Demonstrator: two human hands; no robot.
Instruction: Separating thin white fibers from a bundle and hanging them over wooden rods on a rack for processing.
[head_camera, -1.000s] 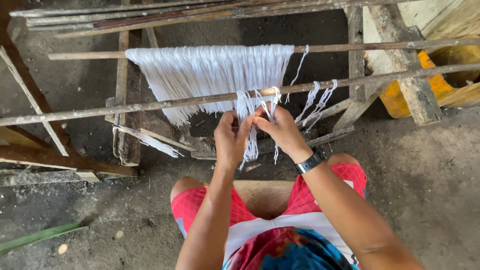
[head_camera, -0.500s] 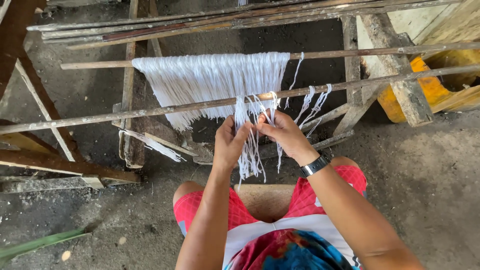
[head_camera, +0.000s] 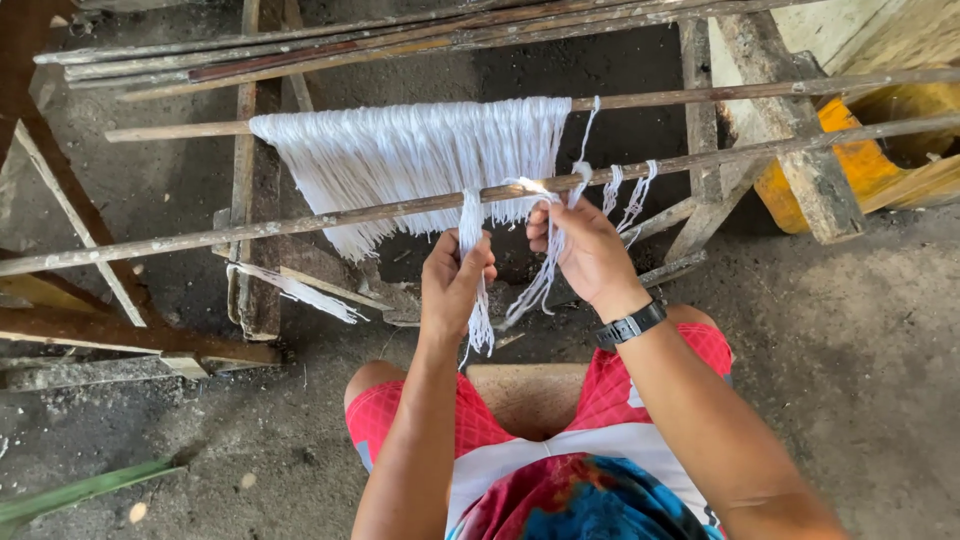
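A seated person works a hank of white threads (head_camera: 410, 160) draped over 2 rough wooden poles — the upper pole (head_camera: 700, 95) carrying the top of the sheet, the lower pole (head_camera: 300, 222) crossing in front of it at a slight slant. The left hand (head_camera: 455, 285) is closed around a narrow bundle of strands (head_camera: 475, 300) that hangs down from the lower pole, fingers curled over it, loose ends trailing below the fist. The right hand (head_camera: 585, 250) pinches a second thin strand (head_camera: 545, 275) just beneath the lower pole, thumb and fingertips pressed together near the right edge of the sheet; a black wristwatch (head_camera: 630, 325) sits on that wrist. More loose, knotted ends (head_camera: 625, 195) dangle off the pole to the right of the hands, clear of both.

Above the threads, a sheaf of long sticks (head_camera: 400, 35) lies across the frame. A weathered wooden post (head_camera: 790, 130) leans at right, partly hiding a yellow container (head_camera: 860, 160) behind it. At left stand the slanted legs of a timber frame (head_camera: 70, 200), with a stray tuft of white fibre (head_camera: 300, 292) caught on a lower slat. The person sits on a low wooden stool (head_camera: 525, 395), red shorts (head_camera: 390, 425) showing at the knees, over a dark, gritty floor (head_camera: 870, 350) — a green leaf (head_camera: 80, 490) lies at lower left.
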